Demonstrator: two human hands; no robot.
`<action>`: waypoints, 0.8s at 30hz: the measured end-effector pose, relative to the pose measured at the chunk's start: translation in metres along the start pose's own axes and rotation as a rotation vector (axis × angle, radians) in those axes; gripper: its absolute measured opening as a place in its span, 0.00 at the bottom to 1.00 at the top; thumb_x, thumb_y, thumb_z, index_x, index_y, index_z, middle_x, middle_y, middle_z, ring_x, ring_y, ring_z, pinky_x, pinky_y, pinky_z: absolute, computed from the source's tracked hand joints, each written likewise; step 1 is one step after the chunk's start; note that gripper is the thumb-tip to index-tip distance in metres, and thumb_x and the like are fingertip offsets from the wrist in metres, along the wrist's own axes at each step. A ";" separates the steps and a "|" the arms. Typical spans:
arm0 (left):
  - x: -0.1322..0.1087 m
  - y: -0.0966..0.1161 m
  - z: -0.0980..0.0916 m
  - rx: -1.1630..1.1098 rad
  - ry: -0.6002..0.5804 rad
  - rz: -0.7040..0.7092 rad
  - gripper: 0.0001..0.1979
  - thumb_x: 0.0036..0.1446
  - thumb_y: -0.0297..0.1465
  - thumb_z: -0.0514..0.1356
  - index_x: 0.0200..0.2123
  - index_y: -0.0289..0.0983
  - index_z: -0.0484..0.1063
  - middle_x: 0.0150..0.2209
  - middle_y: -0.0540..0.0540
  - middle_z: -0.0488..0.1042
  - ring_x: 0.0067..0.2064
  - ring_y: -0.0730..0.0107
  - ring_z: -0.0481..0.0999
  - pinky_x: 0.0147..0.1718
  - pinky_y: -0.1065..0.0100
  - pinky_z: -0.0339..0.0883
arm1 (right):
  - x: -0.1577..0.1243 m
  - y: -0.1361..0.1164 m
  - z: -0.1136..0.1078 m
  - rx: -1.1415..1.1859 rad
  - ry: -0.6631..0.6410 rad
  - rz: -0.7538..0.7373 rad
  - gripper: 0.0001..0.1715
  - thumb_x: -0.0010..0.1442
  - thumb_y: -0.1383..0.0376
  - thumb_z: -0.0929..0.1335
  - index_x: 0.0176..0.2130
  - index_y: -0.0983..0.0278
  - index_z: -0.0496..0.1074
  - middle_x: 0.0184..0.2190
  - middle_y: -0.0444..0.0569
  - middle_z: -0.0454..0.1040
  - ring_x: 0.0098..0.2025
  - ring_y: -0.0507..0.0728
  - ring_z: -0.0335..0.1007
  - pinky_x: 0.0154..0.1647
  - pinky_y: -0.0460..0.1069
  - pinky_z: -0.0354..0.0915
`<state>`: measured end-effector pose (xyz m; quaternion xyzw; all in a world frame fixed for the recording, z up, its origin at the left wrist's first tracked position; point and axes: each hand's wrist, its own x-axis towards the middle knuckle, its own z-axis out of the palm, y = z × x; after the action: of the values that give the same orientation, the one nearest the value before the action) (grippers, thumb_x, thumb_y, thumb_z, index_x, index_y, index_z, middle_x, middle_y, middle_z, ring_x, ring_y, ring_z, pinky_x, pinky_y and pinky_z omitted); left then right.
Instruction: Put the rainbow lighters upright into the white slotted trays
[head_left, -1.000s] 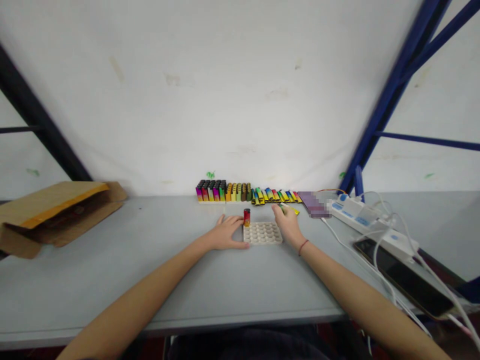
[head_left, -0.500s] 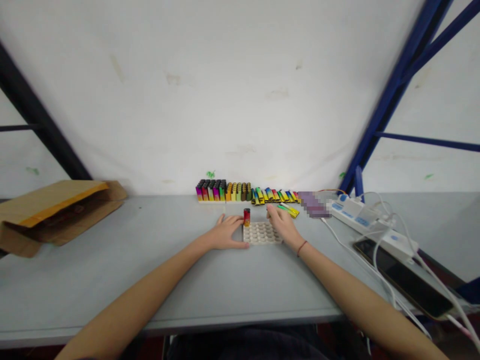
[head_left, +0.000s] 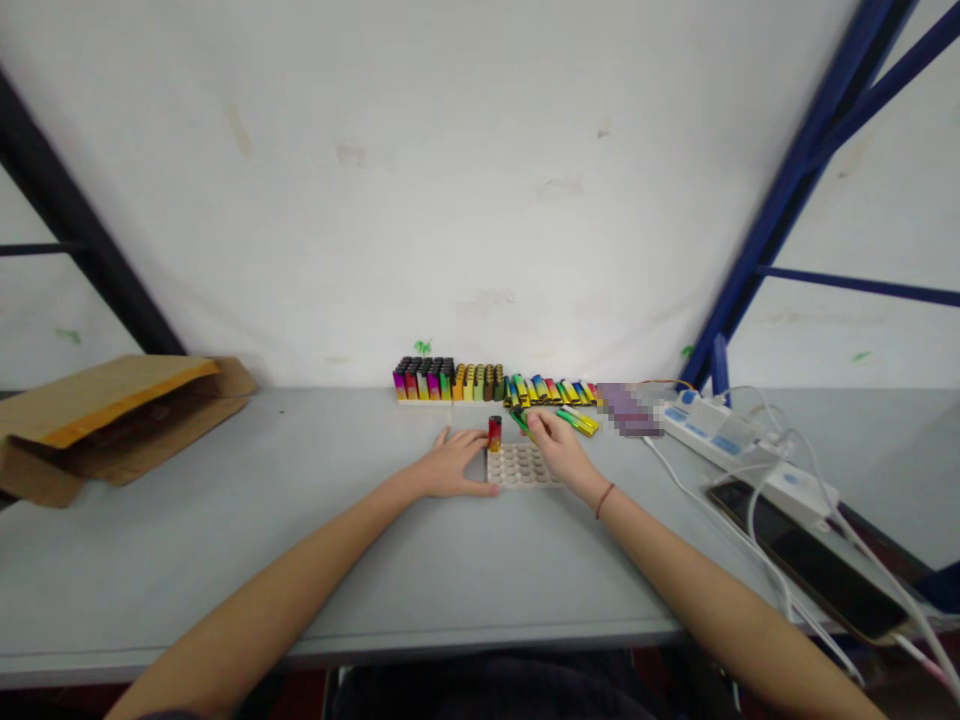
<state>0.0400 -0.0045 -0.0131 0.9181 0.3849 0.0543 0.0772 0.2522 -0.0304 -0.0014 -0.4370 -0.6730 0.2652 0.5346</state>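
Note:
A pale tray (head_left: 517, 484) with rows of round holes lies on the table in front of me. In its back left corner stands a red and yellow lighter (head_left: 495, 435), upright. My left hand (head_left: 452, 470) rests open at the tray's left side, thumb by the front corner and fingers stretched toward the red lighter. Over the tray's right part, my right hand (head_left: 561, 448) pinches a green lighter (head_left: 520, 418) with a dark top, held tilted above the back edge. The hand covers the lighter's lower end and some of the holes.
Upright lighters (head_left: 424, 382) fill trays along the wall, with a pile of loose ones (head_left: 551, 390) beside them. More loose lighters (head_left: 579, 420) lie right of my hand. A paper bag (head_left: 127, 410) sits left; a power strip (head_left: 750, 450), cables and a phone (head_left: 810, 560) lie right.
The green lighter now shows in my right hand, pointing up and left; before, the fingers hid what they held. My left hand and the red lighter have stayed in place.

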 end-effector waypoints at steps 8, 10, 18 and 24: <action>0.000 -0.001 0.001 -0.012 0.003 -0.003 0.40 0.51 0.57 0.57 0.60 0.40 0.57 0.63 0.36 0.58 0.64 0.46 0.55 0.61 0.39 0.35 | -0.010 0.000 0.016 0.034 -0.022 -0.031 0.15 0.60 0.58 0.62 0.42 0.64 0.69 0.38 0.52 0.75 0.39 0.58 0.71 0.42 0.52 0.66; 0.000 -0.002 0.002 -0.015 0.007 0.006 0.41 0.51 0.57 0.57 0.61 0.39 0.56 0.63 0.36 0.58 0.64 0.46 0.55 0.61 0.39 0.35 | -0.013 0.000 0.020 0.022 -0.039 -0.040 0.14 0.60 0.59 0.63 0.43 0.64 0.69 0.39 0.52 0.76 0.40 0.58 0.72 0.44 0.53 0.66; 0.001 -0.002 0.003 -0.021 0.006 0.005 0.42 0.52 0.57 0.57 0.62 0.40 0.54 0.63 0.36 0.57 0.64 0.45 0.55 0.60 0.38 0.35 | -0.015 0.007 0.024 -0.131 -0.089 -0.093 0.13 0.61 0.64 0.63 0.44 0.64 0.71 0.40 0.53 0.77 0.41 0.58 0.73 0.45 0.53 0.67; 0.002 -0.005 0.005 -0.010 0.004 0.012 0.42 0.52 0.57 0.56 0.63 0.38 0.53 0.63 0.35 0.57 0.64 0.46 0.54 0.60 0.37 0.35 | -0.013 0.007 0.023 -0.369 -0.136 -0.186 0.21 0.61 0.68 0.63 0.54 0.62 0.66 0.41 0.51 0.75 0.39 0.56 0.72 0.43 0.51 0.67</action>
<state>0.0388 -0.0006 -0.0187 0.9200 0.3790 0.0584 0.0804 0.2327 -0.0359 -0.0200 -0.4447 -0.7820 0.1160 0.4211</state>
